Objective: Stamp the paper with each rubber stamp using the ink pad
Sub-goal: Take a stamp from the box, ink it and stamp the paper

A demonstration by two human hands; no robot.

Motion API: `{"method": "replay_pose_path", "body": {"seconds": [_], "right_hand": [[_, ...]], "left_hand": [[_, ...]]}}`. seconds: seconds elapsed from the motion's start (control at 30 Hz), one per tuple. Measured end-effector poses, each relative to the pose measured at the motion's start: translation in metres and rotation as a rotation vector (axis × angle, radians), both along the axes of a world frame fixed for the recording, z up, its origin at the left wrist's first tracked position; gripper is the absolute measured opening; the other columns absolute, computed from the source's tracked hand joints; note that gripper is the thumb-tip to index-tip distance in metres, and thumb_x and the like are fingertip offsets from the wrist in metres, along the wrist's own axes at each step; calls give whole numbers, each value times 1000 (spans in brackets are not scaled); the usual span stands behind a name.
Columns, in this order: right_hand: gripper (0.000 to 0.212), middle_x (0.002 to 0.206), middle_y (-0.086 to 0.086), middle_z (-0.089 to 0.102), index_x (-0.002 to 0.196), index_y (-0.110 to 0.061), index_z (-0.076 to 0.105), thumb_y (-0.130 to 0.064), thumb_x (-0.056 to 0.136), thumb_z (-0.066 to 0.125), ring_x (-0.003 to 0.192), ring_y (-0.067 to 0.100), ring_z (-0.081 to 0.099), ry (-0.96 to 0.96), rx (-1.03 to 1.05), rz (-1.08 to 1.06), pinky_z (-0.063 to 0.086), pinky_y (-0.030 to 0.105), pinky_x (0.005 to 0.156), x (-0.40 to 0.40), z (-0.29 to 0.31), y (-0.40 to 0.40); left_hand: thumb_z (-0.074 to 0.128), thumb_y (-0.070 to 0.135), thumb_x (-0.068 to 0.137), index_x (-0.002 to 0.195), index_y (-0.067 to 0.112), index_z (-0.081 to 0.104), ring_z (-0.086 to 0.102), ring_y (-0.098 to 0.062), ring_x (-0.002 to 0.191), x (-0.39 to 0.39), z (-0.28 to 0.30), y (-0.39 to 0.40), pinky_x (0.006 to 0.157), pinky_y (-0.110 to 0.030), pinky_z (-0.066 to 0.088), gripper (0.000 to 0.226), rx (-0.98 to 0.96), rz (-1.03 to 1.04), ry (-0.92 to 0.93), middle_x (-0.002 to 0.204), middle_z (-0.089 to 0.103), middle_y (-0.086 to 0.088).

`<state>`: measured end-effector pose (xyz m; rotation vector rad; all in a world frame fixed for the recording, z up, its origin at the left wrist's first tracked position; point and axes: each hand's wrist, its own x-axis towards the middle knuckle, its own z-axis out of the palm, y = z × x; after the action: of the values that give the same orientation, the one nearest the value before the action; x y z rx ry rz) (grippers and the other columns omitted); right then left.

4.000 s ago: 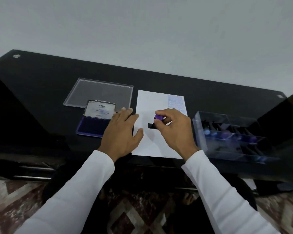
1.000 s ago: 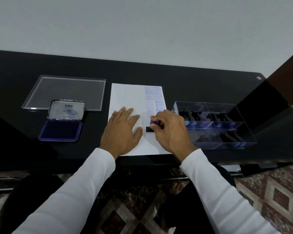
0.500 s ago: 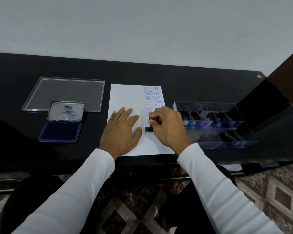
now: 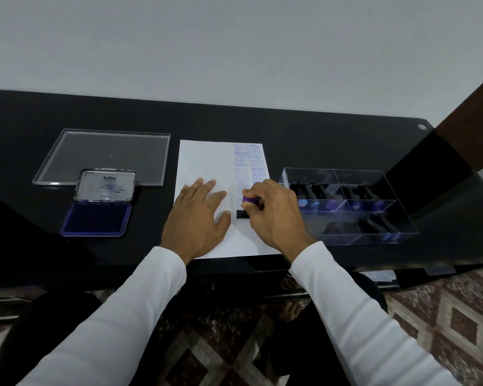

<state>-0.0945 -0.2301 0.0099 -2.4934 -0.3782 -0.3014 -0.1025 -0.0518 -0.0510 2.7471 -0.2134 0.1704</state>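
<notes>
Purple-knobbed stamp [image 4: 245, 208] in right hand [image 4: 273, 215] grip, prob. on flat paper [image 4: 204, 162].

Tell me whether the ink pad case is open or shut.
Open. The silver metal ink pad case has its lid tipped back, baring the blue ink surface.

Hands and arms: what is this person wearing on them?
Both arms are in plain white long sleeves that end at the wrists. The left hand and the right hand are bare: no gloves, rings, watch or other markings show.
</notes>
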Motion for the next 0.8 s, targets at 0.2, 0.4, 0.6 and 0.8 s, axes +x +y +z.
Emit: {"method": "replay_pose_path", "body": {"seconds": [0.2, 0.4, 0.6, 0.8], "right_hand": [[4, 90, 1, 68, 90, -10, 74, -9, 86, 72, 78, 13, 61, 21, 8, -1, 50, 21, 76, 6, -1, 1], [5, 86, 1, 66, 88, -10, 73, -9, 83, 74, 75, 14, 60, -16, 20, 3, 50, 22, 74, -2, -3, 0], [7, 86, 0, 64, 88, -11, 72, -9, 82, 76, 75, 12, 59, -28, 19, -12, 47, 18, 73, -6, -8, -2], [5, 85, 0, 65, 86, -11, 71, -8, 83, 74, 71, 13, 58, -14, 35, -17, 45, 20, 72, 2, -6, 1]], "left_hand": [[45, 50, 100, 145, 26, 53, 25, -26, 152, 0, -2, 0, 126, -45, 17, 51, 0, -2, -27, 161, 38, -3], [46, 51, 100, 146, 27, 51, 22, -24, 153, 0, -2, 0, 126, -44, 15, 52, 1, 1, -15, 162, 35, -1], [45, 53, 100, 147, 29, 50, 22, -23, 154, 1, -3, 0, 126, -42, 13, 53, 4, 7, -13, 163, 34, 0], [46, 52, 101, 147, 28, 50, 22, -23, 154, 0, -1, 0, 126, -43, 14, 53, -2, 3, -10, 163, 34, -1]]}}
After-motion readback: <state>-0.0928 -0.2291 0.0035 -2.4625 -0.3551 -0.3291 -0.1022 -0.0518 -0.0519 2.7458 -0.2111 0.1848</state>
